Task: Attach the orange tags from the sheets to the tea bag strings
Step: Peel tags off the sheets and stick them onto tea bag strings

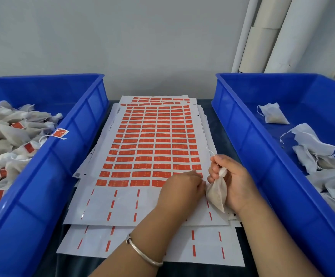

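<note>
A stack of white sheets (pixel 122 204) lies in the middle, the top one covered with rows of orange tags (pixel 154 140). My right hand (pixel 232 182) holds a tea bag (pixel 216 192) at the sheet's right edge, its fingers pinching the thin white string (pixel 211 151) that rises above them. My left hand (pixel 182 186) rests on the lowest rows of tags with its fingertips curled down at a tag near the right end; whether it grips one is hidden.
The blue bin on the left (pixel 62 156) holds several tea bags with orange tags (pixel 59 133) on them. Another blue bin on the right (pixel 248 136) holds several untagged tea bags (pixel 314 148). White rolls (pixel 262 37) lean against the wall behind.
</note>
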